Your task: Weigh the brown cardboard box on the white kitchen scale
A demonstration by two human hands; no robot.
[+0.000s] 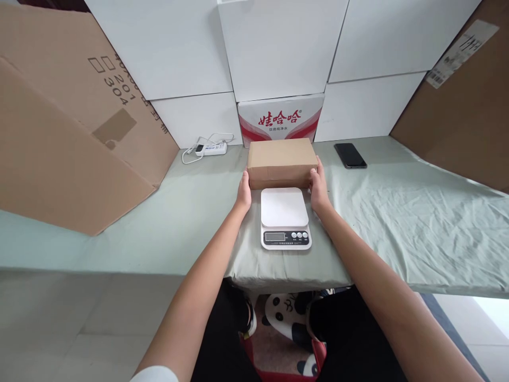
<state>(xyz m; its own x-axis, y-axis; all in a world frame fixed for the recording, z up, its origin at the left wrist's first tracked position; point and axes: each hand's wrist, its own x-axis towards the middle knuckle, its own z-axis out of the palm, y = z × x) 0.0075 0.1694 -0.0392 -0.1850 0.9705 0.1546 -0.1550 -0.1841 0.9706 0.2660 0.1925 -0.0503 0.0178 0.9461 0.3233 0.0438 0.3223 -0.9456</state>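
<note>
Pale green cloth lies beneath a brown box, just behind a white scale. The left hand and right hand clasp its opposite ends, the right's thumb and forefinger parted around a corner (the left's fingers are mostly hidden); both forearms stretch forward, angling inward.

A green tablecloth bears a scale, phone, corded device.
</note>
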